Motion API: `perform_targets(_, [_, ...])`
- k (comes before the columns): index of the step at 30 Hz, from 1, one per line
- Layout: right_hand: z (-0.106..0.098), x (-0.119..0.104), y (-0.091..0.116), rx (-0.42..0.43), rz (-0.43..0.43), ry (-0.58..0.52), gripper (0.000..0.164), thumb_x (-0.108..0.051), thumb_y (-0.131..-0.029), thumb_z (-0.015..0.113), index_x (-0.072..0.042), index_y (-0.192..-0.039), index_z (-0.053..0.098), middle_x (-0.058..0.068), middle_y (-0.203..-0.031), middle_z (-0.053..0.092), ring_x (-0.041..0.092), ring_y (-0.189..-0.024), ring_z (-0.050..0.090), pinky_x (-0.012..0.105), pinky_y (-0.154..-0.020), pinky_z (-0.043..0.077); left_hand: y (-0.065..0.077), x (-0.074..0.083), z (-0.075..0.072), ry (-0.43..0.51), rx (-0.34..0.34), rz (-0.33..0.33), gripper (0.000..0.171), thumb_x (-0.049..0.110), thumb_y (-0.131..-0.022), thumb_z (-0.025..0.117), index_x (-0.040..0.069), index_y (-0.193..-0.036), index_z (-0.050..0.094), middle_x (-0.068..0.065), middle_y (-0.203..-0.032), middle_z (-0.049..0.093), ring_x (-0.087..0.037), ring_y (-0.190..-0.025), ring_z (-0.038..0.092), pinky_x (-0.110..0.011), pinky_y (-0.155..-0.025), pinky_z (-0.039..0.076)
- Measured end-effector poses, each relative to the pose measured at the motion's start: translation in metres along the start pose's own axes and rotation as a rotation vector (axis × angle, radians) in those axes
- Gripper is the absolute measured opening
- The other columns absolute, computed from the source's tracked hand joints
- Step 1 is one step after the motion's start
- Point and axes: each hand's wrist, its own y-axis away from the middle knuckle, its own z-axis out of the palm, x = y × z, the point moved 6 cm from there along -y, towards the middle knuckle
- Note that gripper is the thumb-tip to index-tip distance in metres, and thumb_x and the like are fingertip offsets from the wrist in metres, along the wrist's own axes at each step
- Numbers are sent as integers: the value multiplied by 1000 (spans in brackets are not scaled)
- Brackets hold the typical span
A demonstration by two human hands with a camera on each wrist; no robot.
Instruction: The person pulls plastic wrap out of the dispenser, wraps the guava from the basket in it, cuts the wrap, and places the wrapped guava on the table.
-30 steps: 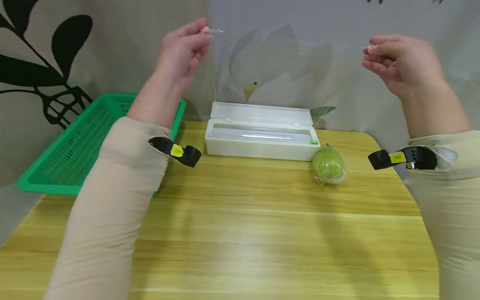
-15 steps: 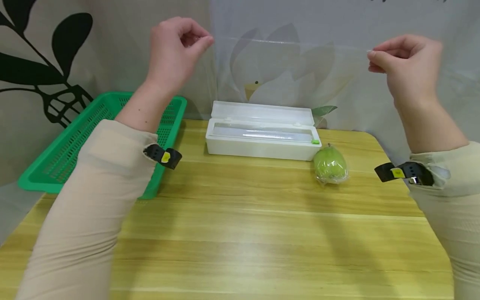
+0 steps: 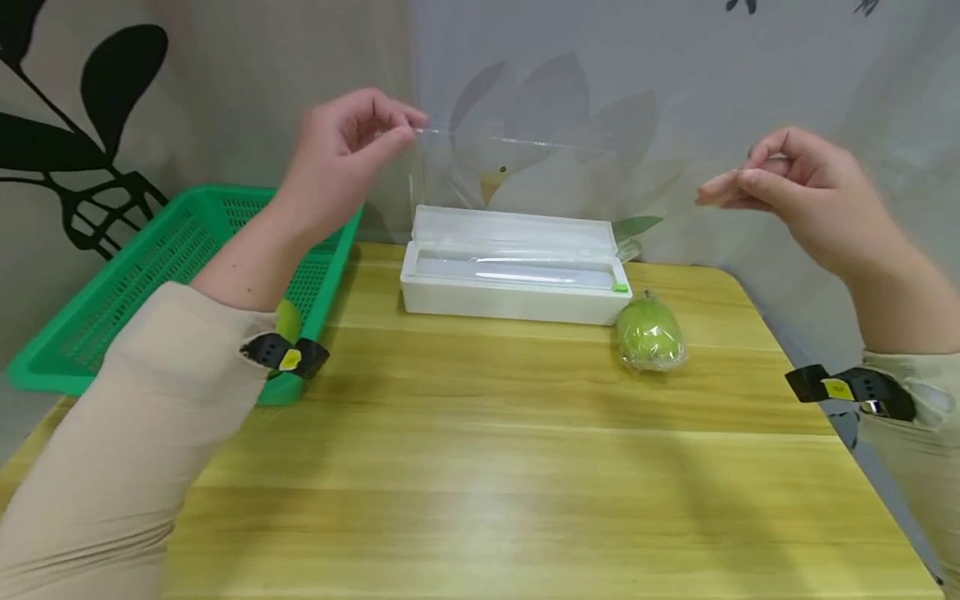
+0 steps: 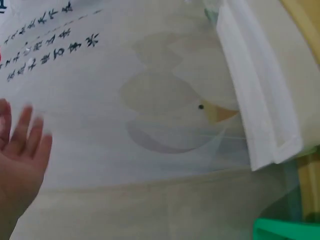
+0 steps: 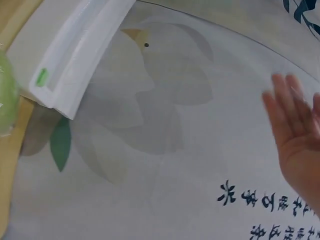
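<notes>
A thin clear sheet of cling film is stretched in the air between my hands, its upper edge showing as a faint shiny line. My left hand pinches its left end between thumb and fingers. On the other side, my right hand pinches the right end, where the film is barely visible. Below and beyond the hands stands a white cling film box with its lid raised and the roll inside. Beside its right end sits a green pear-like fruit wrapped in film, stem up.
A green plastic basket stands at the table's left, partly behind my left forearm; a yellow-green thing shows in it. The wooden table ends at a printed backdrop behind the box. A green slider sits on the box.
Both hands have come down with the cling film, nearer to the box. My left forearm has shifted left, and a yellow-green thing in the basket now shows. Box and wrapped fruit stay put.
</notes>
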Motion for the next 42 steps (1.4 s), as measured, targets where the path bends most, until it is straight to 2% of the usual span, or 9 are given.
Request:
perform_targets(3, [7, 4, 10, -126, -44, -163, 10, 9, -94, 39, 5, -93, 48, 12, -92, 73, 18, -87, 70, 21, -83, 53, 17, -3, 5, 137, -93, 22, 13, 12, -95, 51, 9, -84, 58, 5, -92, 68, -11, -93, 61, -22, -89, 48])
perform_targets(6, [10, 7, 19, -181, -48, -226, 15, 15, -93, 35, 7, -94, 48, 15, -93, 72, 20, -87, 70, 24, -81, 55, 31, -5, 9, 243, -159, 35, 14, 8, -95, 51, 8, -83, 58, 7, -81, 69, -10, -81, 64, -19, -78, 52])
perform_targets(13, [14, 11, 35, -276, -49, -243, 23, 19, -92, 29, 6, -96, 48, 15, -98, 72, 21, -93, 69, 24, -85, 54, 48, -10, 15, 355, -208, 28, 18, -1, -94, 48, 8, -82, 59, 4, -77, 70, -10, -75, 67, -21, -71, 55])
perform_targets(17, [21, 21, 49, -391, -13, -208, 29, 21, -92, 26, 2, -98, 48, 13, -102, 71, 20, -96, 69, 23, -86, 53, 64, -15, 22, 388, -308, 10, 19, -2, -93, 48, 8, -82, 60, 4, -77, 70, -11, -73, 67, -23, -71, 56])
perform_targets(24, [42, 44, 81, -531, 60, -152, 30, 22, -90, 27, -1, -97, 45, 10, -102, 72, 19, -93, 70, 25, -80, 55, 104, -32, 44, 362, -578, -42, 14, 9, -95, 51, 3, -84, 57, 5, -77, 67, -12, -75, 67, -27, -73, 56])
perform_targets(31, [60, 62, 105, -629, 89, -169, 27, 24, -88, 30, 1, -92, 44, 6, -101, 70, 18, -97, 68, 27, -83, 55, 138, -55, 60, 377, -707, -85, 16, 6, -94, 52, -6, -84, 54, 9, -82, 64, -9, -81, 65, -27, -77, 54])
perform_targets(36, [75, 75, 124, -765, 201, -193, 20, 21, -87, 37, 2, -88, 44, 0, -107, 66, 15, -107, 63, 25, -90, 51, 159, -67, 68, 396, -794, -91, 13, 4, -92, 55, -5, -84, 58, 1, -87, 66, -8, -86, 64, -26, -80, 54])
perform_targets(39, [86, 86, 135, -823, 269, -107, 16, 16, -87, 44, 0, -85, 46, 0, -110, 65, 11, -108, 61, 24, -86, 52, 173, -79, 77, 326, -863, -100, 11, 6, -90, 58, -2, -83, 60, -10, -89, 68, -11, -87, 64, -26, -84, 54])
perform_targets(42, [100, 98, 145, -835, 299, 35, 15, 9, -86, 51, -4, -80, 50, 5, -107, 67, 9, -105, 62, 25, -84, 52, 188, -93, 86, 204, -910, -130, 10, 10, -89, 61, 3, -82, 63, -12, -93, 69, -11, -91, 64, -26, -90, 51])
